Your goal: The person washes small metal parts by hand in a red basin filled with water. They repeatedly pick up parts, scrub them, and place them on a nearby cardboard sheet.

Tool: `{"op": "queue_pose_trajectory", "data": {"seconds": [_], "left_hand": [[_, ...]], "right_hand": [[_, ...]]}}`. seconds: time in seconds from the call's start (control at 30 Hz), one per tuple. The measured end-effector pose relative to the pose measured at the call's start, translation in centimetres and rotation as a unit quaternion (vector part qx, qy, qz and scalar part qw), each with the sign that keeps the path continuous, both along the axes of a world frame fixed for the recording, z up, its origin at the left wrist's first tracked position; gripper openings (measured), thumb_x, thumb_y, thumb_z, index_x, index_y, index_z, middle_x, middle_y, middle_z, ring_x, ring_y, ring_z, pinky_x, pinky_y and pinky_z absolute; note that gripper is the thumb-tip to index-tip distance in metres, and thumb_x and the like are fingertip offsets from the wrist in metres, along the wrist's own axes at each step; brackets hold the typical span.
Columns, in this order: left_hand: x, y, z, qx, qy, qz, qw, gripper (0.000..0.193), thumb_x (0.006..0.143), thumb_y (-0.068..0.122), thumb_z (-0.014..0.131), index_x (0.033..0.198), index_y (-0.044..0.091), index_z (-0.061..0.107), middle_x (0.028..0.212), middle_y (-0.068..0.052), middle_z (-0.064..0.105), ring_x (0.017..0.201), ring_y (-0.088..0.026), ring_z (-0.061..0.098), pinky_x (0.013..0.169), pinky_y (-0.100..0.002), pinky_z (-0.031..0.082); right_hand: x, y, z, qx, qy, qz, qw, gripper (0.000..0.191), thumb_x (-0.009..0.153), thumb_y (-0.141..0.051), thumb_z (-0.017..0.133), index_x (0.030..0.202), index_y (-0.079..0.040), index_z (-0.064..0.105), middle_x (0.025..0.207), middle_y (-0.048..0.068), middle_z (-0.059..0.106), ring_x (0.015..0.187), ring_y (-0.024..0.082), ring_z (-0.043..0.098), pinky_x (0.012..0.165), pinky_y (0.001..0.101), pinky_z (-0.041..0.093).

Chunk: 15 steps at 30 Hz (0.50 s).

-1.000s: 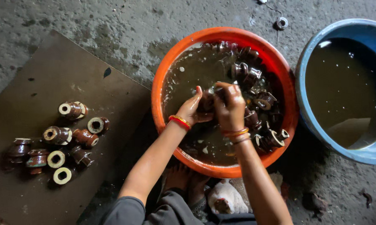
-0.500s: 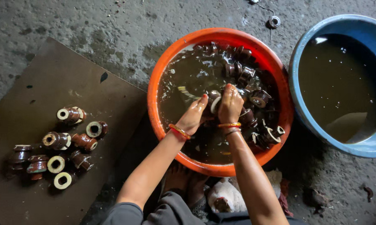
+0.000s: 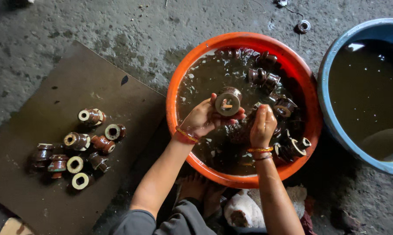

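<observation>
Lifted since half a second ago: left hand [image 3: 201, 119] now up out of the murky water with a brown ceramic insulator [image 3: 228, 102], earlier sunk beside the right hand among the pieces. Camera nearer, basin larger in view.

Head view. Insulator held above the water near the middle of the orange basin [image 3: 179, 87], pale hollow end facing up, gripped from the left side by left fingers [image 3: 214, 114] curled around its body, thumb on top edge. Orange bangle on left wrist. Right hand [image 3: 262, 126] just right of it, fingers [image 3: 266, 114] bunched downward, pressed together on a dark scrubbing wad [image 3: 242, 126] at the water surface; exact grip hard to tell, fingertips partly hidden. Bangles on right wrist too. Wad just below and touching, or nearly touching, the insulator; cannot tell which.

More insulators [image 3: 266, 80] piled in the basin's far and right parts, half under brown water. Blue tub [image 3: 331, 65] of dark water at right, close to the basin's right rim, cut off by frame edge. Brown board [image 3: 74, 87] on the concrete floor left of basin, with a cluster of washed insulators [image 3: 76, 150] near its lower left part, some lying on their sides, some with pale ends up. Small metal ring [image 3: 303, 26] on floor beyond the basin's far rim. Feet and a crumpled cloth [image 3: 248, 209] below the basin's near rim.
</observation>
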<state>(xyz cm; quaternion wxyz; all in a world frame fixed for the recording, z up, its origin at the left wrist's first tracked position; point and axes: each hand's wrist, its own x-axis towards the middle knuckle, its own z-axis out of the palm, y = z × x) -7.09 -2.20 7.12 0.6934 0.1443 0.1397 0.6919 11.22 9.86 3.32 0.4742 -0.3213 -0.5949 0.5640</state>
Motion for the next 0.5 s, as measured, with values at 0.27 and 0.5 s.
{"op": "queue_pose_trajectory", "data": {"seconds": [0.27,0.5], "left_hand": [[-0.3,-1.2,3.4,0.08,0.025,0.0,0.996,0.067,0.111,0.05,0.048,0.142,-0.01,0.051,0.131,-0.031,0.064,0.119,-0.039,0.068,0.103,-0.047,0.059],[-0.8,0.1,-0.1,0.011,0.098,0.017,0.995,0.037,0.108,0.027,0.054,0.133,0.0,0.05,0.127,-0.022,0.065,0.112,-0.034,0.068,0.094,-0.049,0.059]], "right_hand": [[-0.4,-1.8,1.3,0.074,-0.1,-0.011,0.992,0.032,0.112,-0.021,0.052,0.086,-0.001,0.055,0.071,-0.007,0.043,0.066,0.002,0.032,0.054,0.0257,0.026],[0.4,-1.7,0.8,0.221,-0.222,-0.004,0.95,0.026,0.11,-0.017,0.055,0.093,0.001,0.062,0.076,0.006,0.056,0.065,0.016,0.052,0.059,0.0317,0.04]]}}
